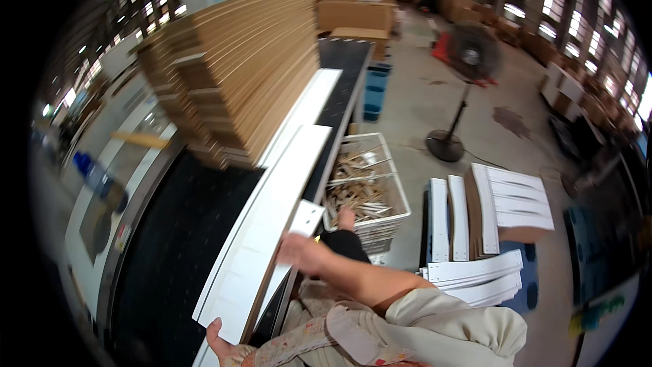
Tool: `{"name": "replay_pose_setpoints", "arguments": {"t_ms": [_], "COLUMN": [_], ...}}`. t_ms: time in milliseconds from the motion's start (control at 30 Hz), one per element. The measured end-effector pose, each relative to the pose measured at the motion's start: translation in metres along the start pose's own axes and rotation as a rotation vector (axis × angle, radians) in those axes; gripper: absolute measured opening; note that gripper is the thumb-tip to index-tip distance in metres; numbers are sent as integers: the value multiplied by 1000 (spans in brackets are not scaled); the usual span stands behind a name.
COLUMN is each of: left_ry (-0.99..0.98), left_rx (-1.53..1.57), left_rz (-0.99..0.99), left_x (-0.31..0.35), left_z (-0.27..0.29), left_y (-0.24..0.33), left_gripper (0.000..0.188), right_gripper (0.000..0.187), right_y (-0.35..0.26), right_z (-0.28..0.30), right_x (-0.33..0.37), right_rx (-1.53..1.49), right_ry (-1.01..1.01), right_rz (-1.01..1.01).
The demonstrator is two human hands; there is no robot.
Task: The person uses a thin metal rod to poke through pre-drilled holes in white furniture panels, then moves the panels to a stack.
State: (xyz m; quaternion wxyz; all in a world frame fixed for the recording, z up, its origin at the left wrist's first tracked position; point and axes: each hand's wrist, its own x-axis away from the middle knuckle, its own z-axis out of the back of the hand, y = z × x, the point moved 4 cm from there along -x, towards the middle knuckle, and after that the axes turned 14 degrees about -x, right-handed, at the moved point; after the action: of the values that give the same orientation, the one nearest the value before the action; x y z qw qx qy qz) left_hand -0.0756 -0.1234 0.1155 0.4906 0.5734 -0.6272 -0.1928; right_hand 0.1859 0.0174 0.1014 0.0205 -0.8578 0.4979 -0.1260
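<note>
A long white board with a brown edge lies slanted along the black conveyor table. At its near end my left hand grips it, thumb up on the white face and the other fingers mostly hidden. My right hand is at the board's right edge, smeared by motion, so its fingers do not read clearly. A small white piece with dark holes juts out just beyond the right hand. Under the long board, more white board shows along its edges.
Tall stacks of brown boards stand on the conveyor. Right of it is a white crate of narrow offcuts. Curved white pieces lie stacked on the floor side, near a standing fan. A blue bottle is at left.
</note>
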Motion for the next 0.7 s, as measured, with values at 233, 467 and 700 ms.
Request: {"name": "replay_pose_setpoints", "arguments": {"t_ms": [233,467,700], "left_ry": [657,516,749], "left_rx": [-555,-35,-185], "left_rz": [-608,-488,-584], "left_x": [171,218,180], "left_z": [97,137,221], "left_y": [43,69,136], "left_gripper": [50,48,44], "right_gripper": [35,24,47], "right_y": [75,167,133], "right_z": [-35,-67,-86], "right_x": [16,-31,-37], "right_rx": [179,264,543], "right_ry": [-16,-78,-291], "right_rz": [-155,-443,-548]}}
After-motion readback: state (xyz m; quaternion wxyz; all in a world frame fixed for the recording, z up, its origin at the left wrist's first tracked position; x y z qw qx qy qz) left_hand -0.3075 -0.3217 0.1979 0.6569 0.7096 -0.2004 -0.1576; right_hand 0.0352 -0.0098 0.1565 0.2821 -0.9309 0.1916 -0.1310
